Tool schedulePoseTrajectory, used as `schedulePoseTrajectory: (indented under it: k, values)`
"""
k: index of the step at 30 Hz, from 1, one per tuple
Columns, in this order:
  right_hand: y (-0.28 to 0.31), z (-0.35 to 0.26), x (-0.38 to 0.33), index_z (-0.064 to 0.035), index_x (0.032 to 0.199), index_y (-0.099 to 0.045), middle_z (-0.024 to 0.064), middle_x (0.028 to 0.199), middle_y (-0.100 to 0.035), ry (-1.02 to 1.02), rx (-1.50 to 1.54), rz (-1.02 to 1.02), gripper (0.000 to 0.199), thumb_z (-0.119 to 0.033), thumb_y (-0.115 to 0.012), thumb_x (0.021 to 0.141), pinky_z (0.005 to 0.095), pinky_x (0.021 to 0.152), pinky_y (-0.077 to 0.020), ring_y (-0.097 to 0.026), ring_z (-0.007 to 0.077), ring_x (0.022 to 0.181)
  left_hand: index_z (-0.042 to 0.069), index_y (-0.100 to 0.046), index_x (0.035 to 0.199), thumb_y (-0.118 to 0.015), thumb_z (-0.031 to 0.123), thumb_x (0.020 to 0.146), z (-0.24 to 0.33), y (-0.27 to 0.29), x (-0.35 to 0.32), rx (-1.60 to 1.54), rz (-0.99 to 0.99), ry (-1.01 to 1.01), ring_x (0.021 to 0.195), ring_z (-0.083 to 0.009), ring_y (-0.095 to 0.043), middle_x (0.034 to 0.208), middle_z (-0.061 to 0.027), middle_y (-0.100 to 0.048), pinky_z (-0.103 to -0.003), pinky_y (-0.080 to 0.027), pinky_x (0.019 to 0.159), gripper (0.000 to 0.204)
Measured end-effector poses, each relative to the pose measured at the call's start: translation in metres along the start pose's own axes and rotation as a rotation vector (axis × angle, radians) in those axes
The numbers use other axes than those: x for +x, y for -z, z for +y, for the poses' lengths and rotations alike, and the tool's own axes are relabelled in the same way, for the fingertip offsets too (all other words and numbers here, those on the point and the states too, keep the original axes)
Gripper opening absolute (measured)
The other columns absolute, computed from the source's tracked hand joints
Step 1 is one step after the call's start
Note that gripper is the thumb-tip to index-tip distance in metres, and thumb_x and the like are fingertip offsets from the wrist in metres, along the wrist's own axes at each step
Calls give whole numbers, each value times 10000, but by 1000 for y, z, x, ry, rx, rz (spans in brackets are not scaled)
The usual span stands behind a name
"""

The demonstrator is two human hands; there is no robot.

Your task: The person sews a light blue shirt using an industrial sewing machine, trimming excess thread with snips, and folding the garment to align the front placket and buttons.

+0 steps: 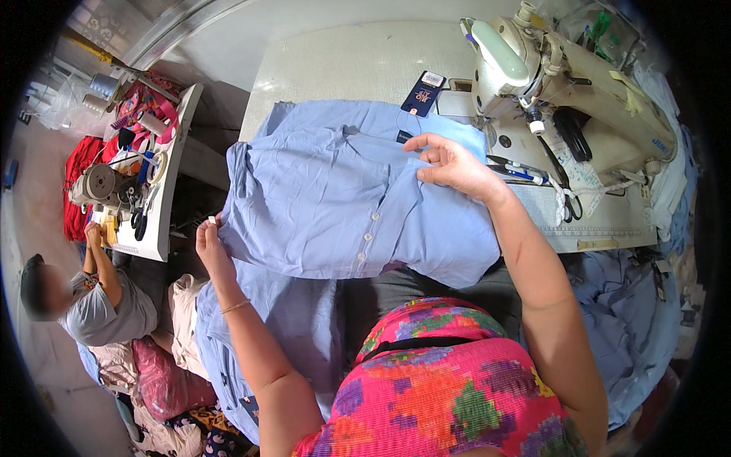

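A light blue button-front shirt (304, 198) lies spread over the front of the sewing table and hangs past its near edge, with several pale buttons down its placket. At its left edge my left hand (213, 247) is closed, pinching the cloth between thumb and fingers. My right hand (457, 167) rests at the neck end of the placket, its thumb and curled fingers apart. Close to those fingertips sits a small dark neck label (403, 137). A navy hang tag (423, 93) on a thin string lies beyond the shirt on the table.
A sewing machine (563, 84) stands at the right, with scissors (571, 204) and pens (525, 174) before it. More blue garments (620, 327) are heaped at the lower right, and others (282, 327) lie beneath my left arm. A co-worker (114, 305) sits at another machine table (164, 221) on the left.
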State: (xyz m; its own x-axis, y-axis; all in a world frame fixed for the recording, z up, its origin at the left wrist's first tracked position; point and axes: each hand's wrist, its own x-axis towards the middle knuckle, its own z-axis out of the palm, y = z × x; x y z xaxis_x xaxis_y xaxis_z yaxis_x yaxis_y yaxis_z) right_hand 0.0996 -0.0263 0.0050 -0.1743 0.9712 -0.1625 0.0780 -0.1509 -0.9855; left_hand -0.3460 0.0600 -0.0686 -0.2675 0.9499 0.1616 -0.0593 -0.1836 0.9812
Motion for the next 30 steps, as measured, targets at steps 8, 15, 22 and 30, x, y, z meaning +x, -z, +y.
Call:
schedulePoseTrajectory:
  k: [8,15,22,30]
  values:
    - [5,1,-3,-10,1195,-515,-61,734,-485,-9,7,27,431,15,-599,773,176,589,-346,-429,9,648,-17,-545,958,-457,112,918,36,-129,-75,610,-169,-222,706,-170,-541,784,-159,-589,-319,-454,657,161]
    - [5,1,-2,-9,1198,-509,-63,749,-485,-2,8,8,430,6,-603,778,166,587,-336,-425,7,650,-27,-548,961,-456,54,930,24,-102,-45,273,-205,-278,780,-147,-617,897,-78,-630,-276,-478,696,126]
    - [3,4,0,-9,1185,-520,-48,760,-497,27,11,-16,409,17,-596,784,190,632,-381,-456,27,689,-31,-609,940,-512,94,894,-8,27,22,949,-68,-114,672,-118,-574,759,-59,-613,-267,-463,621,164]
    - [8,16,5,-26,1155,-534,-44,763,-499,74,7,-45,372,35,-597,794,203,657,-388,-456,31,714,-32,-642,899,-543,44,851,25,27,31,860,-517,84,618,-61,-482,680,7,-553,-228,-395,551,134]
